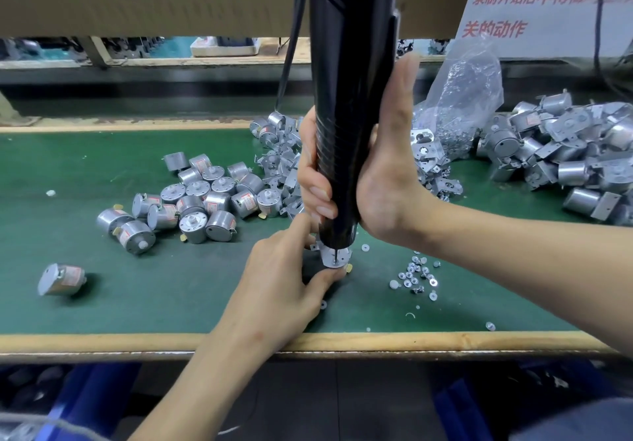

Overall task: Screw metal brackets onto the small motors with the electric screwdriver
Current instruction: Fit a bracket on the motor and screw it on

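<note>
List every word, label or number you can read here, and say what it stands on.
"录制开始后不得做与工作": red characters, top line of the white paper sign at upper right, cut off by the frame edge.
"关的动作": red characters, second line of the same sign.
Red-printed stickers on the small silver round motors: too small and blurred to read.
Black electric screwdriver: no readable text.

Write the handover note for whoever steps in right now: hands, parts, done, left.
Right hand grips the electric screwdriver, which stands upright with its bit down on the bracket-topped motor. Left hand pinches that motor on the green mat.
Bare motors lie piled to the left, loose brackets behind the hands, and screws are scattered to the right.
Done: a pile of bracketed motors at far right.
Left: finish this screw, then probably work through the bare motors.
</note>
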Demonstrator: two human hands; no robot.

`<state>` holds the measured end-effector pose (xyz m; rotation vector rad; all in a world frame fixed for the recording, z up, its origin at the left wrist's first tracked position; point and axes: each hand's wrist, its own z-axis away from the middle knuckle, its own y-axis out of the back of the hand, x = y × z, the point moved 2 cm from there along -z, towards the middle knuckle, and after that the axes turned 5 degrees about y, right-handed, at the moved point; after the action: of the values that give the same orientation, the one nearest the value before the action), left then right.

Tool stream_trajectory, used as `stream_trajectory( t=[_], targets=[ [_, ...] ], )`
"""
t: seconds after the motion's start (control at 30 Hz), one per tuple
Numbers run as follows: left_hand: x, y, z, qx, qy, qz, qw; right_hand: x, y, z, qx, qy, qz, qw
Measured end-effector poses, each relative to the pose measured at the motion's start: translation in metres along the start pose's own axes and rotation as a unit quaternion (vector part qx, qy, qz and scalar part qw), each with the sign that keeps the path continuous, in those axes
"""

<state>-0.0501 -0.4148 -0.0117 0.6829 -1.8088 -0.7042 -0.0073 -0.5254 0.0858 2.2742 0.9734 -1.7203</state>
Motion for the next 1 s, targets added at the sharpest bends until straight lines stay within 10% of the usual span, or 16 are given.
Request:
stream_trajectory(
  t=[1.0],
  targets=[
    [0.000,-0.002,-0.002,0.023,0.009,0.018,1.000,-0.005,0.068,0.044,0.064,-0.017,0.016,0.998]
  ],
)
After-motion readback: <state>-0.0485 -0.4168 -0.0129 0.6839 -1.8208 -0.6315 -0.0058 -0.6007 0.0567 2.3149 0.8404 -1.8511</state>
